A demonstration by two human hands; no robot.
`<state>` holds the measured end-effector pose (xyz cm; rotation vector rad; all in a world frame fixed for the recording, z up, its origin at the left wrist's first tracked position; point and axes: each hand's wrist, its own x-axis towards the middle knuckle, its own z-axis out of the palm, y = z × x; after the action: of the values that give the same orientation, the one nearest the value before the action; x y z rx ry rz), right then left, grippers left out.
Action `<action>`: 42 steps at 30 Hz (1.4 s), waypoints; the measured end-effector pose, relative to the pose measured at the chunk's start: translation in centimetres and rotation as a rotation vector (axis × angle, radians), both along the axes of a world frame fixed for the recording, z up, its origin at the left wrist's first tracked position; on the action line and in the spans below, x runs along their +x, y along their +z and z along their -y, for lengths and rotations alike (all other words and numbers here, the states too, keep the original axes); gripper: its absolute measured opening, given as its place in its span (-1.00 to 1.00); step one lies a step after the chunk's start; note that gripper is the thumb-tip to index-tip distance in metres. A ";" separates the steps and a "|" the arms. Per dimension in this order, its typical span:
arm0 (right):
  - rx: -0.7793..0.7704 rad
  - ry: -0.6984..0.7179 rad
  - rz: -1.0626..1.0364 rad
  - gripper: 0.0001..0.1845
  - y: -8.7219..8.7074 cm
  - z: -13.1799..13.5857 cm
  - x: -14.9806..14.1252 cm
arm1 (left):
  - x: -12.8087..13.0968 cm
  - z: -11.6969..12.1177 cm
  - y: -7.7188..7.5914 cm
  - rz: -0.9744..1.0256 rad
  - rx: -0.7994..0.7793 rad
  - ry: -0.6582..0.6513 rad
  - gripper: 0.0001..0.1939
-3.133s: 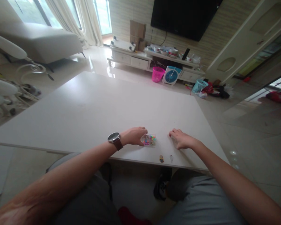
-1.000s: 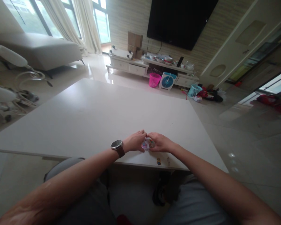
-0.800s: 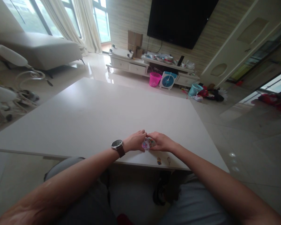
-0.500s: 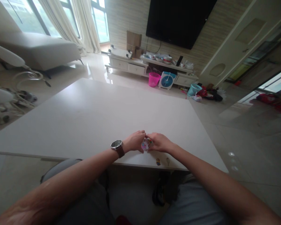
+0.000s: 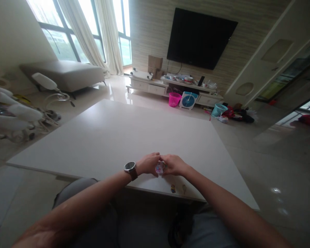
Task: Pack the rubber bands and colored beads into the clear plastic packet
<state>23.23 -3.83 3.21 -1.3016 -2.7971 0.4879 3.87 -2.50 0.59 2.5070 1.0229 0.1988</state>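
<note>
Both my hands are closed round a small, see-through, multicoloured object [image 5: 160, 168] near the front edge of the white table [image 5: 119, 137]. My left hand [image 5: 148, 164] grips its left side, thumb toward me and fingers at the far side. On the right side, my right hand [image 5: 174, 165] holds it the same way. The object's exact kind is too small to make out, and the fingers cover much of it. Closer to the edge lie a small yellow-and-blue figure [image 5: 173, 188] and a small pale metallic piece [image 5: 184, 188], both apart from the hands.
A watch [image 5: 130, 167] is on my left wrist. Beyond the table stand a pink basket [image 5: 174, 99], a blue-and-white fan [image 5: 188, 100] and a light-blue basket [image 5: 219, 110], in front of a low cabinet [image 5: 139, 84]. White padded chairs [image 5: 26, 112] are at the left.
The camera view has tilted up, so the room and table appear lower. Both hands still hold the small object, which looks slightly turned. The two small things near the edge stay put.
</note>
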 end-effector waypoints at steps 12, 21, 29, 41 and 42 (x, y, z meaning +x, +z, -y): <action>0.023 0.038 0.089 -0.35 -0.5 -1.0 -0.2 | -0.6 0.8 0.5 -0.112 0.088 0.039 -0.45; -0.023 -0.039 0.122 -0.29 -0.4 -0.5 -0.8 | 0.2 -0.3 0.5 -0.220 0.100 0.042 -0.38; 0.036 -0.104 0.194 -0.54 0.5 1.0 -0.8 | -0.1 0.3 0.2 -0.162 0.070 0.105 -0.49; -0.053 -0.350 0.169 -0.40 0.9 2.9 2.7 | -1.4 2.6 -1.7 -0.056 0.038 0.173 -0.22; -0.061 -0.391 0.162 -0.39 0.9 3.2 3.1 | -1.5 2.7 -1.7 -0.061 0.016 0.184 -0.17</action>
<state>26.34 -6.98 4.07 -1.9209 -2.5569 0.4671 2.38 -5.17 -1.11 2.4460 1.2826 0.1871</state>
